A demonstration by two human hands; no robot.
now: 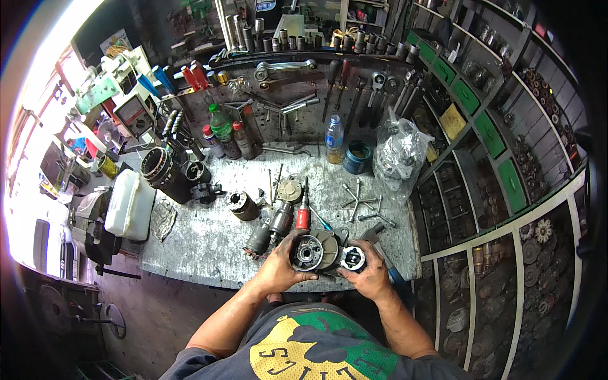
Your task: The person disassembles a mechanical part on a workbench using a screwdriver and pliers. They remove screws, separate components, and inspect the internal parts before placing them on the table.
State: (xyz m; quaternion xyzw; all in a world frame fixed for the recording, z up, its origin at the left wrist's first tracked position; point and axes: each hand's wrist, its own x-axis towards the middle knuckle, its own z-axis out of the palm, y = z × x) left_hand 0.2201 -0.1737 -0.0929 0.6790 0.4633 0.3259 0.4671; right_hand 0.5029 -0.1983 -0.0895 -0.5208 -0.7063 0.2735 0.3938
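At the workbench's near edge, my left hand (pixel 283 263) is closed round a round metal housing (pixel 306 251) with a ring-shaped hub in its middle. My right hand (pixel 372 273) grips a short cylindrical part (pixel 352 258) with a pale rim and a dark hollow centre. The two pieces are apart, with their open faces turned up. Between them shows a dull grey round metal cover (pixel 327 248); what supports it is hidden. Just beyond my left hand lie a starter-like motor (pixel 271 229) and a red-handled tool (pixel 303 219). A hammer (pixel 372 235) lies beside my right hand.
Four-way wrenches (pixel 358 201) and a dark hollow cylinder (pixel 242 206) lie on the metal-topped bench (pixel 196 253). Bottles (pixel 221 130), a blue tub (pixel 358 156) and a plastic bag of parts (pixel 400 152) stand farther back. Parts shelves (pixel 494 253) rise at the right.
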